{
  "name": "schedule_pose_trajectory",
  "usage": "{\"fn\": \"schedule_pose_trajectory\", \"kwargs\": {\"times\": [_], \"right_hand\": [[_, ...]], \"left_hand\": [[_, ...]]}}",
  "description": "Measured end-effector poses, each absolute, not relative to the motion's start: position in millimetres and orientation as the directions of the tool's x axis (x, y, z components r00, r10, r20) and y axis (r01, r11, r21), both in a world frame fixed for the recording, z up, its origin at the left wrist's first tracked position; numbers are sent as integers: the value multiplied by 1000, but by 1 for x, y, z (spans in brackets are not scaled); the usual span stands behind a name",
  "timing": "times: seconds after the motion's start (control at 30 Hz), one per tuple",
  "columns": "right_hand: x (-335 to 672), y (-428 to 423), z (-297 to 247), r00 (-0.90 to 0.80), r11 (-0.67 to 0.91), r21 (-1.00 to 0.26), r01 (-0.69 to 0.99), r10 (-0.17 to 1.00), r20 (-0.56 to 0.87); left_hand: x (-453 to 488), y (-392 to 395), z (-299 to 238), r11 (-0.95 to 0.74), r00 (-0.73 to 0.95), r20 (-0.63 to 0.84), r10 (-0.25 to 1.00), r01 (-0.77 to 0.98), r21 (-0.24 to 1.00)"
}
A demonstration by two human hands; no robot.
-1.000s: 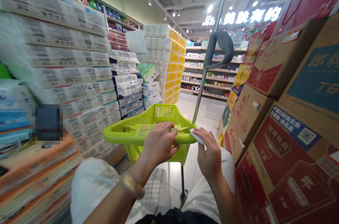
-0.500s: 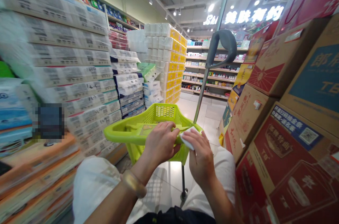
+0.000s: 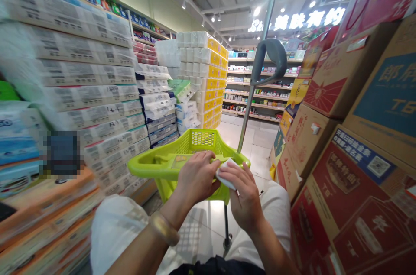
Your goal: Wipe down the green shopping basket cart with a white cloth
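Note:
A lime-green shopping basket on a wheeled frame (image 3: 152, 168) stands in front of my knees, its handle bar crossing toward me. My left hand (image 3: 197, 176), with a gold bangle on the wrist, is wrapped over the middle of that bar. Just to its right, my right hand (image 3: 243, 192) presses a folded white tissue (image 3: 231, 166) against the bar. The tissue shows between the two hands, partly covered by the right fingers. Rising from the basket's right side is a metal pole (image 3: 248, 114) with a grey loop grip (image 3: 269, 62).
Wrapped tissue packs (image 3: 97, 67) are stacked high on my left, with orange packs (image 3: 48, 214) nearer me. Cardboard cartons (image 3: 357, 171) rise close on my right. Ahead, tiled floor (image 3: 260, 136) leads to filled shelves (image 3: 253, 88).
My right hand has slid the tissue slightly left along the bar, closer to my left hand. The left hand keeps its hold in nearly the same place.

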State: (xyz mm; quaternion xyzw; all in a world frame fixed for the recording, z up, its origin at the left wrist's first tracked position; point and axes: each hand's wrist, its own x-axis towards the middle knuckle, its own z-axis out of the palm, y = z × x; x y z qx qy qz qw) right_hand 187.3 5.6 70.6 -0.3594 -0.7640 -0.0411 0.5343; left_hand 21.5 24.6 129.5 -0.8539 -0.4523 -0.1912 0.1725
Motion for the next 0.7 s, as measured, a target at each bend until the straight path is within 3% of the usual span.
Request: {"fn": "schedule_pose_trajectory", "kwargs": {"times": [0.2, 0.4, 0.6, 0.7], "right_hand": [[203, 19, 67, 62, 639, -442, 630, 526, 848], [185, 6, 67, -135, 723, -296, 624, 473, 871], [203, 14, 67, 68, 639, -445, 627, 525, 848], [199, 9, 67, -10, 673, -385, 632, 503, 864]], "left_hand": [[22, 25, 129, -527, 508, 491, 708, 843, -112], [20, 25, 130, -532, 520, 472, 712, 838, -121], [17, 23, 131, -532, 523, 474, 709, 837, -127], [14, 22, 132, -535, 531, 464, 710, 834, -136]]}}
